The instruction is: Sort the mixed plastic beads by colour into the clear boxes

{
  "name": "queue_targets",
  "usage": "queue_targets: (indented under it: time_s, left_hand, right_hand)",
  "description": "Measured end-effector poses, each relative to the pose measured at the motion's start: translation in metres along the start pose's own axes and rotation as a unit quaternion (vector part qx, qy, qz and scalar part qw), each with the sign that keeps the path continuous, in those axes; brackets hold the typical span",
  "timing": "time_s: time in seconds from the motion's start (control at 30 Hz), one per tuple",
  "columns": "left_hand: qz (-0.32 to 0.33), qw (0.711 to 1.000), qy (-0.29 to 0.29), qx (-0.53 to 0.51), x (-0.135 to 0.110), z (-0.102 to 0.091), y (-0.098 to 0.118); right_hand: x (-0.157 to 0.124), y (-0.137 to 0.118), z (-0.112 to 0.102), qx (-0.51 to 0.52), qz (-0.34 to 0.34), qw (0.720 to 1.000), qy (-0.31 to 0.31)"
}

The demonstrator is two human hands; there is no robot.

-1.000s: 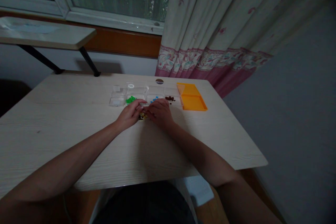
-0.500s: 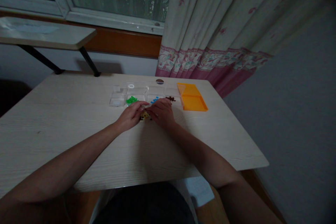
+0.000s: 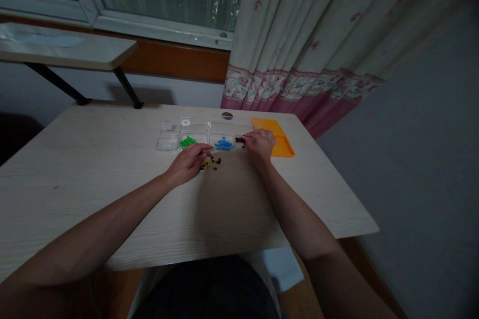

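Observation:
My left hand (image 3: 187,163) rests at the near side of a small heap of yellow and dark brown pieces (image 3: 208,162), its fingers curled together; what they hold, if anything, is too small to make out. My right hand (image 3: 259,145) is over the right-hand clear box, thumb and fingertips pinched beside the dark brown pieces (image 3: 239,139) there, and any piece between them cannot be made out. Between the hands, blue pieces (image 3: 224,144) lie in a clear lidded box. Green pieces (image 3: 188,142) fill part of another clear box behind my left hand.
An orange open case (image 3: 283,146) lies at the right, partly behind my right hand. Another clear box (image 3: 167,144) stands at the left end of the row. A round dark object (image 3: 227,116) sits near the back edge of the table (image 3: 123,194). A raised shelf (image 3: 67,47) stands back left.
My right hand has moved from beside my left hand over the heap to the right, above the brown pieces. The blue pieces are now uncovered. My left hand has stayed nearly still.

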State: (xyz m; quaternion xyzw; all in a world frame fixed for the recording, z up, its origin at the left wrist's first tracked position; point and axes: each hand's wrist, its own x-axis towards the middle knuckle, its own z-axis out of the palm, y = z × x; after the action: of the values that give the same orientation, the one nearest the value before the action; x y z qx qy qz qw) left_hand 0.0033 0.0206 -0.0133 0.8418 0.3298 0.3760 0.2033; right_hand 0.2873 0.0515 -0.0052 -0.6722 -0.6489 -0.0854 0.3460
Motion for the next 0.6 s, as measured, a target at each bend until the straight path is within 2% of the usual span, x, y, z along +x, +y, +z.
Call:
queue_targets:
  time_s: [0.43,0.6]
  left_hand:
    - [0.054,0.997,-0.030,0.055,0.0049,-0.0052,0.0057]
    - [0.067,0.995,-0.043,0.059,0.0047,-0.0057,0.0061]
  right_hand:
    - [-0.0002,0.0003,0.0056,-0.042,-0.002,0.999,-0.027]
    - [-0.0005,0.0001,0.0056,-0.020,-0.004,1.000,-0.011]
